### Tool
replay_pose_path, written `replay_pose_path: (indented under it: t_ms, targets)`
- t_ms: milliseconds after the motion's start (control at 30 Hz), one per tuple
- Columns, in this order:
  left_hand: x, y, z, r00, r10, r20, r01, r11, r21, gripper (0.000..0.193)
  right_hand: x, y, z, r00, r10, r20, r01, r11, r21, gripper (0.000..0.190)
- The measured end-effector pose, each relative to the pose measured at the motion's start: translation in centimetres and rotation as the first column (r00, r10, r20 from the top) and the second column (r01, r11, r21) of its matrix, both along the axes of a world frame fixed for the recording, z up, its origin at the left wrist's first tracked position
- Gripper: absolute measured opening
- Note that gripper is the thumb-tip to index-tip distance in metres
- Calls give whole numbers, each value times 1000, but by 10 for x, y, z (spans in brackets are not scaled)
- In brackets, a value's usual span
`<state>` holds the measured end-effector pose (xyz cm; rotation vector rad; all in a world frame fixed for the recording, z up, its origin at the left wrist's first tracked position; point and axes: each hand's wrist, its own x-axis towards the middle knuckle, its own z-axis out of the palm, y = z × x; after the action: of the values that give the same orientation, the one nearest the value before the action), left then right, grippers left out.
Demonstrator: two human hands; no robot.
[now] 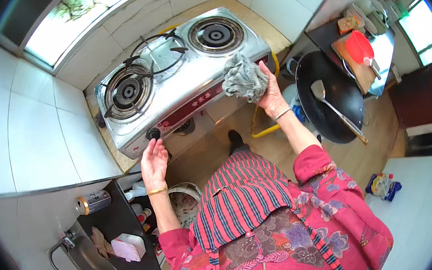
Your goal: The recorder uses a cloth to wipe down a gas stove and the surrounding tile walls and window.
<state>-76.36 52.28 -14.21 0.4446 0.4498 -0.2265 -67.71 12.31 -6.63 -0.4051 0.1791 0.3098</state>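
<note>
My right hand holds a crumpled grey cloth at the front edge of a two-burner steel gas stove. Whether the cloth touches the metal is hard to tell. Just below the black control knob at the stove's left front, my left hand has its fingers extended and holds nothing. The left burner lies behind that knob. A black wire pot stand sits askew between the burners, partly over the left one. No pot stand covers the right burner.
Right of the stove, a black wok holds a metal spatula. A yellow gas hose runs below. At lower left are a sink, a drink can and a bucket. A cutting board bears a red basin.
</note>
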Motion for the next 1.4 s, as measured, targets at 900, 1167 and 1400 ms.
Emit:
replay_pose_path:
  t_ms: [900,1167,1400]
  targets:
    - [99,-85,-56,963,-80,-259,13,968,-251,67,72,-99,-58,961,-251,-116,224,952,-208,50]
    - [122,-94,-57,955,59,-291,-119,974,-194,68,109,-87,-72,952,-295,-79,279,945,-170,50]
    - [138,-89,-63,958,55,-280,-135,953,-273,64,128,-108,-69,977,-204,-63,191,966,-174,44]
